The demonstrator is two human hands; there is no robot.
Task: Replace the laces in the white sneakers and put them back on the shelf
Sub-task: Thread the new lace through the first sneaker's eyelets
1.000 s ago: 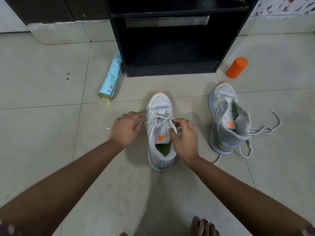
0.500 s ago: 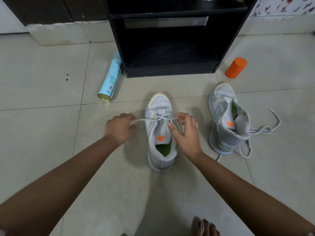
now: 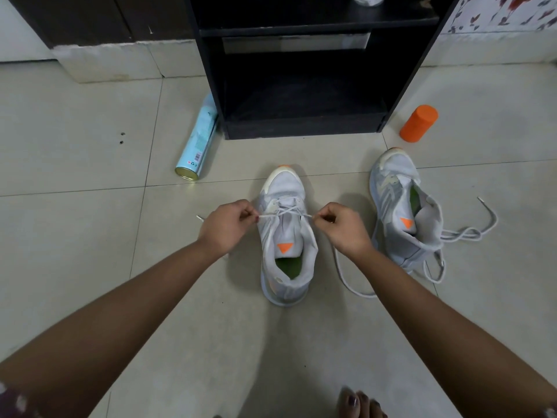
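left hand [image 3: 226, 226]: pinches lace [image 3: 283, 213] end, pulled left
right hand [image 3: 340, 227]: pinches other end
sneaker [image 3: 286, 236]: on floor [image 3: 90, 236]

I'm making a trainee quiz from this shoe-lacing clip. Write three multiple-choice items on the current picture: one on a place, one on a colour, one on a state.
1. Where does the light-blue spray can lie?
A) on the tiled floor, left of the black shelf unit
B) inside the shelf unit
C) in a sneaker

2. What colour is the cylindrical container right of the shelf unit?
A) green
B) orange
C) black

3. What are the left hand and right hand doing?
A) lying flat on the floor
B) each pinching the white lace of the middle white sneaker
C) lifting the sneaker

Answers: 1 A, it lies on tiles by the unit's left wall; 2 B, plainly orange; 3 B, fingers curl on the lace at either side.
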